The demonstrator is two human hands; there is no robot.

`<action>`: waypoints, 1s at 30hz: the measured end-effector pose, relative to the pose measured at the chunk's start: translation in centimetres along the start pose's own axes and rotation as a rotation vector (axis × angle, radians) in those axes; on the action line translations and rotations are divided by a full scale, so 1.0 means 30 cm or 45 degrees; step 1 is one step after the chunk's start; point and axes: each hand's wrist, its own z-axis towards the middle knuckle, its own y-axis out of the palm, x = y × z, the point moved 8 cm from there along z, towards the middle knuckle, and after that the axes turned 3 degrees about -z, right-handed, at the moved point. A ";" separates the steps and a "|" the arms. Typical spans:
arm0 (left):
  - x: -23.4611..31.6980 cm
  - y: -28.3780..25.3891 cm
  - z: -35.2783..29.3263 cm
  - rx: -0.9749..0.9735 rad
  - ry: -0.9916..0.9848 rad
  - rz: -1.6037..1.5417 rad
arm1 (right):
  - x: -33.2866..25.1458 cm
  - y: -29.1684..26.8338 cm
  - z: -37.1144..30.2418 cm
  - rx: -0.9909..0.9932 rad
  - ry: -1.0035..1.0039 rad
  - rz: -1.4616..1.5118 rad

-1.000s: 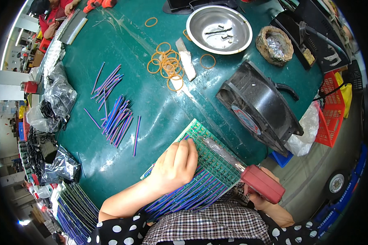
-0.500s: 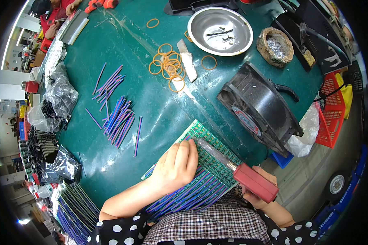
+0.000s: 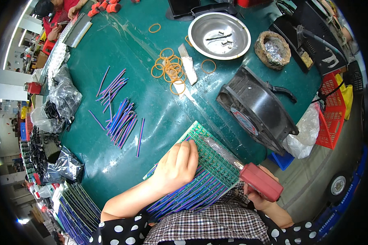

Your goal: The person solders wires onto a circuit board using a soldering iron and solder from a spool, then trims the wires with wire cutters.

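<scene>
A green circuit board panel (image 3: 223,166) lies at the table's near edge, many blue-and-purple wires (image 3: 188,192) running from it toward me. My left hand (image 3: 176,166) rests over its left part, fingers closed in a pinch on a thin wire (image 3: 188,138) whose end shows at the fingertips. My right hand (image 3: 255,199) is wrapped round the red handle of a soldering iron (image 3: 261,182). The iron's grey shaft slants up-left over the board, its tip close to my left fingertips. Whether it touches the board I cannot tell.
Loose wires (image 3: 122,122) lie in a pile at left. Beyond are rubber bands (image 3: 167,69), a metal bowl (image 3: 220,51) and a round rough-walled pot (image 3: 272,51). A black fan (image 3: 257,108) stands right of the board. More wired boards (image 3: 75,212) stand at lower left.
The soldering iron and my right hand have shifted slightly right and down, the tip drawing back from my left fingertips. My left hand stays almost in place.
</scene>
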 end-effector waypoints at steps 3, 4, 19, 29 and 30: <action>0.005 -0.004 -0.001 0.004 0.019 0.048 | -0.001 -0.004 -0.005 -0.015 0.041 0.020; 0.005 -0.003 -0.002 0.004 0.013 0.061 | 0.007 -0.001 -0.007 -0.038 0.082 0.005; -0.353 -0.036 -0.106 -0.042 -0.849 0.035 | 0.066 -0.037 -0.111 0.152 0.132 0.044; -0.566 -0.010 -0.210 0.487 -1.398 -1.452 | 0.074 -0.038 -0.116 0.199 0.266 0.492; -0.563 -0.015 -0.220 0.611 -1.447 -1.556 | 0.074 -0.044 -0.119 0.208 0.235 0.455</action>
